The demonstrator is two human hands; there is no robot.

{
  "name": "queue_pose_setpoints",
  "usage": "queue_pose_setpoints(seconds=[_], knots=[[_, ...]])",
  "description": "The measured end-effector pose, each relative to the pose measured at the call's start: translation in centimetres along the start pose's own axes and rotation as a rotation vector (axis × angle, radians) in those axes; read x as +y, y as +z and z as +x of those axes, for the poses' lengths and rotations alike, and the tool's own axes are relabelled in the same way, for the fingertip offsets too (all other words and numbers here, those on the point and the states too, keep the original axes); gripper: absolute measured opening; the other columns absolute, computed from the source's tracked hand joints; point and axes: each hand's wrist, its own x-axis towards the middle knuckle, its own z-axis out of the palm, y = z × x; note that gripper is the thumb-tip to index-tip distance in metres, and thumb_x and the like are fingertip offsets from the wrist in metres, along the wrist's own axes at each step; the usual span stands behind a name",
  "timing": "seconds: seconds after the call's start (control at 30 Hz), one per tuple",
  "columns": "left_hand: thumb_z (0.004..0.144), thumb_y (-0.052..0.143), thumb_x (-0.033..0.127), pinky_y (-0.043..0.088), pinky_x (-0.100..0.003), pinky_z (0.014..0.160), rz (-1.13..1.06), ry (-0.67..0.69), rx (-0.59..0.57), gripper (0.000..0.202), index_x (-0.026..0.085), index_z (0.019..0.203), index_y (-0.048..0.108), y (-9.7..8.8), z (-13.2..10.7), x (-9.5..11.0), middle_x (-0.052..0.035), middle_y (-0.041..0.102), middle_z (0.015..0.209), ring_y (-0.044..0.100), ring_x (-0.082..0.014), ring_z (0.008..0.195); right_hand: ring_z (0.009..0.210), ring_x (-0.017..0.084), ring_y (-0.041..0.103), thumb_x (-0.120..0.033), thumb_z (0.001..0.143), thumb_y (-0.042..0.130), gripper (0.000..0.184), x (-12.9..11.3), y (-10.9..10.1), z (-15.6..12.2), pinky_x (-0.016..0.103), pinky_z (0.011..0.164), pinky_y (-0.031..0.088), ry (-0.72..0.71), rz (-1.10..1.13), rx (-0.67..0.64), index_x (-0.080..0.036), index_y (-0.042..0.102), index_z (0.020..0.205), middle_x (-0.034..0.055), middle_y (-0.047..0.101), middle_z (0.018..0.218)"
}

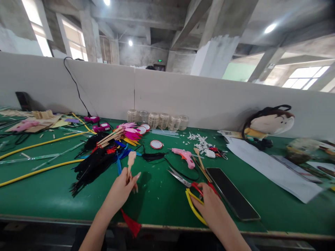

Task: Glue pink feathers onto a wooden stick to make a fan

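Far out left of the hands, a long yellow rubber tube snakes across the green workbench, and just ahead of the left hand sprawls a heap of glossy black feathers. Beyond that, a bundle of wooden sticks tipped with pink and yellow feathers sits in front of a row of clear glass jars. Now the left hand: fingers curled closed, pinching a flat, pale wooden paddle-shaped stick upright above the bench! A red tassel dangles just below that hand (what it's tied to is hidden from here). Ahead and between the hands lies a pink hot glue gun, with steel scissors pointing left, right by the right hand. That hand is closed, fingers wrapped down over the red-and-yellow scissor handles, gripping them. Just beside it, a long black glossy slab lies flat, and farther right stretches a white paper sheet, with a plush monkey doll propped behind it.
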Motion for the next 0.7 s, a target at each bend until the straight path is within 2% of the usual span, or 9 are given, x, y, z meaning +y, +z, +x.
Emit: queue_pose_setpoints(seconds=[0.07,0.13,0.23,0.33,0.43,0.53,0.63,0.7], knots=[[0.074,0.050,0.042,0.037,-0.024,0.053,0.024,0.021,-0.116,0.026,0.022,0.068,0.035,0.5,0.0,0.4,0.0045,0.051,0.063,0.050,-0.0133,0.055,0.081,0.021,0.059,-0.034,0.072,0.051,0.028,0.4,-0.6,0.5,0.032,0.071,0.046,-0.027,0.051,-0.009,-0.014,0.053,0.092,0.0094,0.059,0.088],[0.071,0.054,0.041,0.038,-0.025,0.056,0.084,0.041,-0.182,0.026,0.022,0.069,0.037,0.8,0.0,0.8,0.0019,0.055,0.071,0.051,-0.0143,0.061,0.084,0.021,0.058,-0.033,0.069,0.055,0.028,0.3,-1.8,0.8,0.034,0.075,0.045,-0.068,0.087,-0.015,-0.015,0.055,0.091,0.0084,0.060,0.088],[0.069,0.056,0.041,0.040,-0.026,0.062,0.146,0.064,-0.164,0.028,0.022,0.068,0.036,0.7,0.1,1.3,-0.0004,0.058,0.078,0.053,-0.0160,0.069,0.089,0.021,0.057,-0.035,0.071,0.054,0.027,-1.0,-4.0,0.8,0.035,0.080,0.045,-0.133,0.146,-0.064,-0.018,0.058,0.092,0.0074,0.061,0.094],[0.072,0.053,0.043,0.040,-0.026,0.064,0.133,0.069,-0.092,0.029,0.023,0.064,0.033,0.4,0.1,1.5,-0.0005,0.059,0.077,0.055,-0.0166,0.070,0.095,0.020,0.056,-0.033,0.082,0.042,0.028,-3.8,-5.1,0.6,0.036,0.084,0.044,-0.182,0.160,-0.062,-0.017,0.058,0.098,0.0087,0.061,0.101],[0.074,0.049,0.045,0.039,-0.025,0.058,0.090,0.040,0.004,0.028,0.023,0.063,0.037,0.1,-0.2,1.1,0.0021,0.056,0.065,0.054,-0.0156,0.060,0.111,0.019,0.047,-0.032,0.088,0.031,0.039,-7.2,-3.9,0.7,0.038,0.095,0.037,-0.361,0.148,-0.084,-0.014,0.050,0.117,0.0102,0.053,0.118],[0.073,0.050,0.049,0.039,-0.025,0.055,-0.004,0.004,0.092,0.029,0.021,0.068,0.043,-0.2,-0.6,0.5,0.0033,0.053,0.061,0.052,-0.0142,0.055,0.127,0.019,0.026,-0.041,0.089,0.030,0.049,-9.8,-1.4,1.5,0.038,0.103,0.026,-0.592,0.145,-0.209,-0.019,0.032,0.132,0.0068,0.033,0.138],[0.070,0.053,0.053,0.040,-0.024,0.053,-0.128,-0.022,0.137,0.034,0.019,0.071,0.048,-1.0,-1.3,0.4,0.0041,0.053,0.061,0.052,-0.0127,0.052,0.131,0.020,0.014,-0.050,0.087,0.027,0.059,-11.2,0.4,2.3,0.040,0.106,0.020,-0.663,0.155,-0.294,-0.017,0.023,0.136,0.0074,0.021,0.142],[0.068,0.054,0.054,0.040,-0.023,0.050,-0.185,-0.026,0.141,0.035,0.019,0.071,0.049,-1.9,-1.8,0.7,0.0045,0.054,0.059,0.051,-0.0115,0.050,0.131,0.020,0.011,-0.050,0.087,0.027,0.060,-11.7,0.6,2.3,0.039,0.107,0.017,-0.722,0.174,-0.325,-0.017,0.022,0.137,0.0074,0.018,0.143]])
